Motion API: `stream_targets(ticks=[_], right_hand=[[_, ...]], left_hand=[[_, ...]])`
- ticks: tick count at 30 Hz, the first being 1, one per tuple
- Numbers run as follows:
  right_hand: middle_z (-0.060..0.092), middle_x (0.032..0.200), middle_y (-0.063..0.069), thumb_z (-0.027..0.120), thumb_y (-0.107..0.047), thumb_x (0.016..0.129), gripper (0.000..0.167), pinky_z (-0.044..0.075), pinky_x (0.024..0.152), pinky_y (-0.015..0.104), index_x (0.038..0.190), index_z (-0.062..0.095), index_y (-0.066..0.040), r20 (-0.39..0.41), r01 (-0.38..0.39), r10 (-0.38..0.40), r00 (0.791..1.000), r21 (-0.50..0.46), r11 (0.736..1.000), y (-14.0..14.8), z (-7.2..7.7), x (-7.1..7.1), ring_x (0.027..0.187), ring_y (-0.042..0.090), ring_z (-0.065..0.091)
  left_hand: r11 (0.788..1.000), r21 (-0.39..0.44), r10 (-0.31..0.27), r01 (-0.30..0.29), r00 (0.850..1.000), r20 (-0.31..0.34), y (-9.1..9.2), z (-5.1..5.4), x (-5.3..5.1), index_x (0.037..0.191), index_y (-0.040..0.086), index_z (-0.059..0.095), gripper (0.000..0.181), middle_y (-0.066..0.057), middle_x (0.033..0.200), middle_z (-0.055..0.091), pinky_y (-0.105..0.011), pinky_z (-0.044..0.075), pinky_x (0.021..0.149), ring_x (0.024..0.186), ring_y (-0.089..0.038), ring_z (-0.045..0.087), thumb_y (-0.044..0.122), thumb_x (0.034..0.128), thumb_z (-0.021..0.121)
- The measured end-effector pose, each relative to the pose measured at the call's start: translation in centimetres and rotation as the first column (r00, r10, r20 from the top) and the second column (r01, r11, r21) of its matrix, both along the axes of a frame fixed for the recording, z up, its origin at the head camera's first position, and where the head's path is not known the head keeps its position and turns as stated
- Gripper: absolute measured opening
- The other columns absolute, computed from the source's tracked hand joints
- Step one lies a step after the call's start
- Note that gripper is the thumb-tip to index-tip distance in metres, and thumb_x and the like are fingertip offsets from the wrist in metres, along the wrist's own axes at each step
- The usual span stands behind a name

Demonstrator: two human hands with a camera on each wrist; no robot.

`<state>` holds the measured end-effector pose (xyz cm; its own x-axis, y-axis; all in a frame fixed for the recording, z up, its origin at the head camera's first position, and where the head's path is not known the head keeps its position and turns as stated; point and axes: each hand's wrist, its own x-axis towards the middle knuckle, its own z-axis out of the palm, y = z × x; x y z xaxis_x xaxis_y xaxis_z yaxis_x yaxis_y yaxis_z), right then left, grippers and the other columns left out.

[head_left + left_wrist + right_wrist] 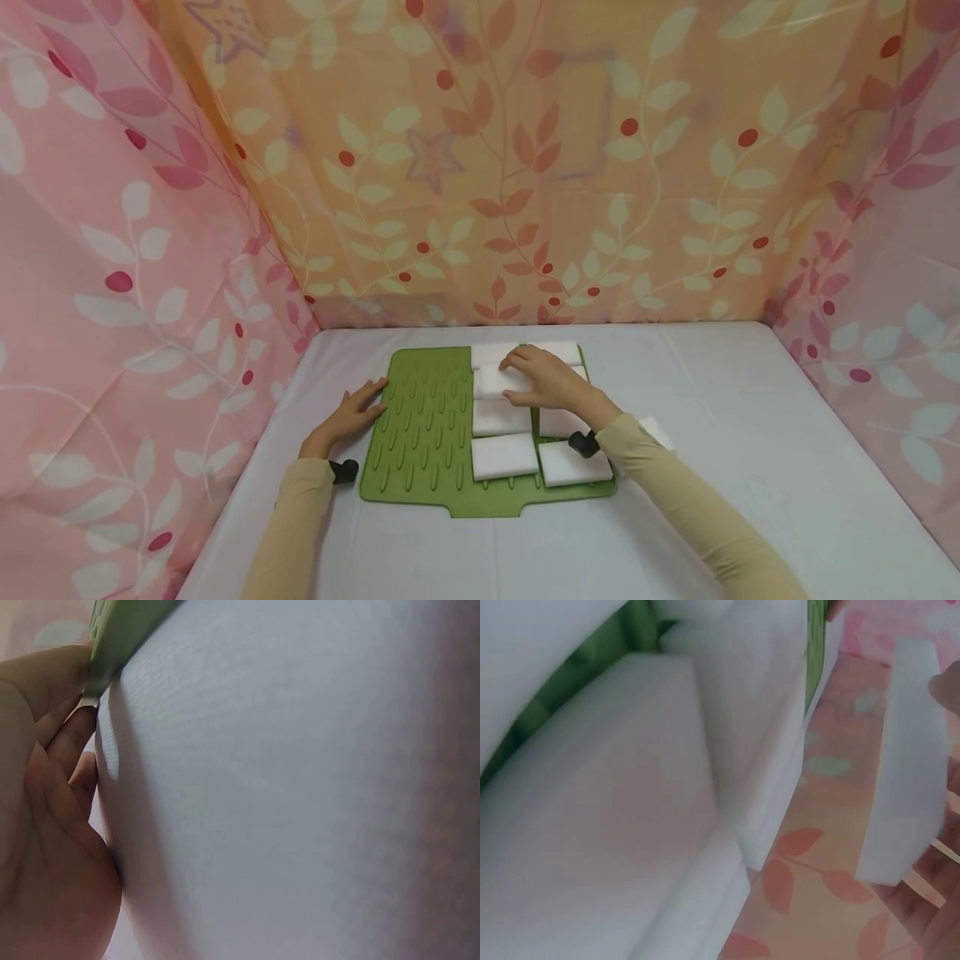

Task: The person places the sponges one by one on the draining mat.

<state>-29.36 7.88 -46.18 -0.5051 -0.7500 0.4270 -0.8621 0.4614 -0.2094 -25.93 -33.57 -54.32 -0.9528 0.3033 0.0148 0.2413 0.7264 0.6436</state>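
Note:
A green mat with raised oblong ridges and a tab at its front edge lies on the table. At its left edge, my left hand rests with fingers extended, the fingertips touching the rim. The left wrist view shows that hand beside the green edge. Over the mat's right half, my right hand pinches a white sponge block between thumb and fingers. Seen from the right wrist, this sponge block is held apart from the other white blocks on the mat.
Several white sponge blocks stand in two columns on the mat's right half, among them a front left block and a front right block. Another white piece lies right of the mat, partly behind my sleeve. Patterned curtains enclose the white table.

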Motion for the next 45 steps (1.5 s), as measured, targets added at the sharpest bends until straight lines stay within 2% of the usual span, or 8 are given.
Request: stream_targets(ticks=[4,13,19,26,40,45], right_hand=[[0.059,0.108,-0.001,0.068,-0.044,0.081,0.043,0.045,0.096,0.038,0.111,0.062,-0.013,0.005,0.005,-0.005,1.0,0.006,1.0,-0.9,0.1,0.1,0.103,0.017,0.056],[0.061,0.111,-0.005,0.069,-0.051,0.077,0.048,0.048,0.089,0.035,0.113,0.063,-0.02,0.054,0.078,-0.076,0.996,-0.026,0.997,-3.0,-0.4,0.0,0.105,0.014,0.056],[0.061,0.114,-0.006,0.068,-0.054,0.076,0.05,0.048,0.086,0.037,0.115,0.063,-0.024,0.078,0.128,-0.128,0.989,0.004,0.992,-4.5,-1.0,0.1,0.106,0.015,0.056],[0.06,0.115,-0.005,0.066,-0.057,0.077,0.052,0.047,0.08,0.036,0.118,0.062,-0.026,0.081,0.166,-0.171,0.982,0.065,0.984,-6.0,-1.5,0.6,0.102,0.017,0.057],[0.059,0.121,-0.001,0.066,-0.058,0.076,0.061,0.045,0.089,0.041,0.125,0.058,-0.022,0.16,0.246,-0.258,0.953,0.09,0.965,-8.9,-2.5,1.0,0.11,0.02,0.054],[0.058,0.123,0.0,0.065,-0.06,0.076,0.065,0.045,0.09,0.04,0.127,0.057,-0.021,0.152,0.272,-0.289,0.945,0.126,0.954,-9.7,-2.9,0.9,0.111,0.02,0.053]], left_hand=[[1.0,0.005,0.002,-0.002,1.0,0.019,0.1,0.2,0.0,0.146,0.007,0.029,0.059,-0.018,0.15,0.025,-0.064,-0.008,0.107,0.14,-0.041,0.013,0.026,0.0951,0.052],[1.0,0.007,0.001,-0.001,1.0,0.014,0.1,0.4,0.0,0.145,0.004,0.029,0.059,-0.021,0.149,0.025,-0.066,-0.008,0.105,0.139,-0.043,0.013,0.025,0.0949,0.053],[1.0,-0.007,0.009,-0.009,1.0,0.027,0.1,0.3,0.0,0.146,0.007,0.028,0.059,-0.019,0.15,0.024,-0.065,-0.008,0.106,0.14,-0.041,0.013,0.026,0.0957,0.051],[1.0,-0.009,0.001,-0.001,1.0,0.0,0.2,0.2,0.0,0.145,0.004,0.029,0.058,-0.022,0.149,0.026,-0.068,-0.007,0.105,0.138,-0.044,0.014,0.023,0.0954,0.052],[1.0,0.004,-0.006,0.006,1.0,-0.007,0.0,-0.1,-0.1,0.145,0.004,0.03,0.058,-0.022,0.149,0.026,-0.068,-0.008,0.104,0.138,-0.044,0.012,0.024,0.095,0.053],[1.0,0.002,0.002,-0.002,1.0,0.023,0.1,0.0,-0.1,0.145,0.005,0.029,0.059,-0.02,0.15,0.025,-0.066,-0.009,0.105,0.139,-0.042,0.011,0.026,0.0952,0.052]])
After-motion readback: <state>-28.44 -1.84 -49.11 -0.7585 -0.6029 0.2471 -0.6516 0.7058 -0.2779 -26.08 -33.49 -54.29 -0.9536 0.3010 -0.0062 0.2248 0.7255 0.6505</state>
